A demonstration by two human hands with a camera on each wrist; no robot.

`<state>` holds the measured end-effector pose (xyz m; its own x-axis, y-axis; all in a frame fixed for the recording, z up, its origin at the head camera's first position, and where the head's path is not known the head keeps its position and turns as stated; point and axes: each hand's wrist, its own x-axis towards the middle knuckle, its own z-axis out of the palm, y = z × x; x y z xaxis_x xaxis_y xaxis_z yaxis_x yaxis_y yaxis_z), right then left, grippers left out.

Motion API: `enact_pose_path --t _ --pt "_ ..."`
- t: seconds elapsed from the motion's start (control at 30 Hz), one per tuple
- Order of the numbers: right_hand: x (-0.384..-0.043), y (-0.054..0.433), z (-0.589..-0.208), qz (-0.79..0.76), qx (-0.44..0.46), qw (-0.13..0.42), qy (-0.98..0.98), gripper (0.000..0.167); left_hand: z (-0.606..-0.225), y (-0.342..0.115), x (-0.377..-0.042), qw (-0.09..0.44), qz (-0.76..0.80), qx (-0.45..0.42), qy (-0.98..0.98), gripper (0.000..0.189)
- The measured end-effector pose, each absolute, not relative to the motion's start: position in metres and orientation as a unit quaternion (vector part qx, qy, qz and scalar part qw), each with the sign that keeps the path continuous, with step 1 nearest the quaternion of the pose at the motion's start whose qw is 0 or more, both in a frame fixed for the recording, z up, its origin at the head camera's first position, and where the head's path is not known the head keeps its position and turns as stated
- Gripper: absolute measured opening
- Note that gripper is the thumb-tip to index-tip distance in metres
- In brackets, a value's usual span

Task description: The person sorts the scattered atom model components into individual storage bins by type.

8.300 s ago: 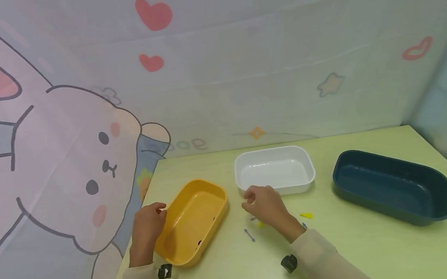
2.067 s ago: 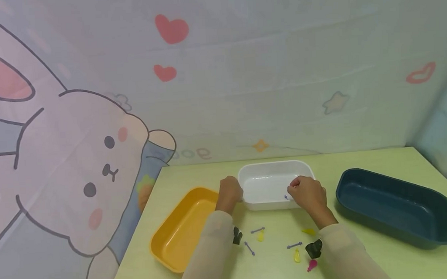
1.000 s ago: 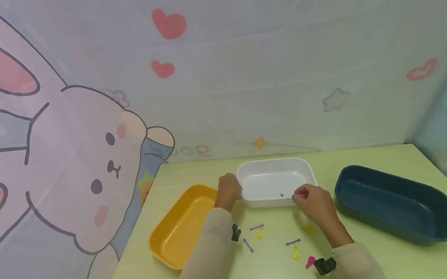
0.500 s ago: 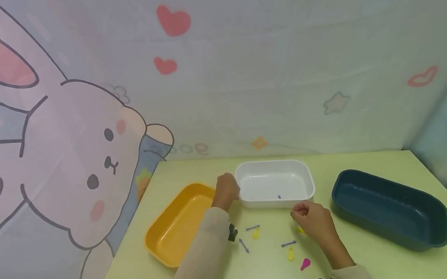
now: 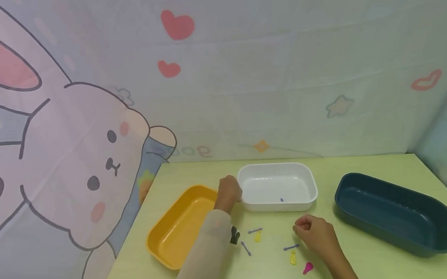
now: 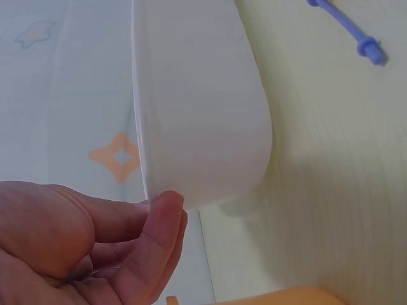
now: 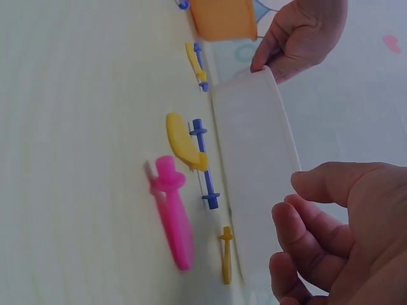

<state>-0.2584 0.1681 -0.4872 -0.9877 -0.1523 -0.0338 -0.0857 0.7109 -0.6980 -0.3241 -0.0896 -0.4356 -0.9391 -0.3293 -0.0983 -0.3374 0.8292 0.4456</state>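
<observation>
My left hand (image 5: pixel 229 193) pinches the left rim of a white plastic bin (image 5: pixel 278 206); the left wrist view shows thumb and fingers on its edge. A small purple piece (image 5: pixel 281 199) shows inside that bin. My right hand (image 5: pixel 318 235) hovers over the table in front of the bin, fingers loosely bent, thumb apart, holding nothing. Under it lies a yellow piece (image 7: pixel 227 254), hidden in the head view. Nearby lie a purple rod with collared ends (image 5: pixel 291 247), another yellow piece (image 5: pixel 293 258) and a pink paddle-shaped piece (image 5: pixel 308 268).
Left of these lie two more purple rods, one slanted (image 5: pixel 246 248) and one (image 5: pixel 255 230) beside a yellow piece (image 5: pixel 257 236). A yellow-orange bin (image 5: pixel 165 258) stands at the left, a dark blue bin (image 5: pixel 395 236) at the right. A printed cloth hangs behind the table.
The left hand has gone from the orange bin to the white bin's rim. The right hand has let go of a purple piece in the white bin and moved back over the table.
</observation>
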Motion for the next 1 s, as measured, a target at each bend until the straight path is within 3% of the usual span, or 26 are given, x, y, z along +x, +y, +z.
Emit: enact_pose_path --t 0.43,1.0 --pt "-0.239 0.169 -0.498 -0.378 -0.044 0.077 0.922 0.011 -0.440 -0.091 -0.325 0.005 0.195 -0.167 0.966 0.021" --pt "-0.218 0.166 -0.506 -0.352 -0.061 0.068 0.931 0.011 -0.435 -0.094 -0.313 -0.007 0.182 -0.145 0.973 0.015"
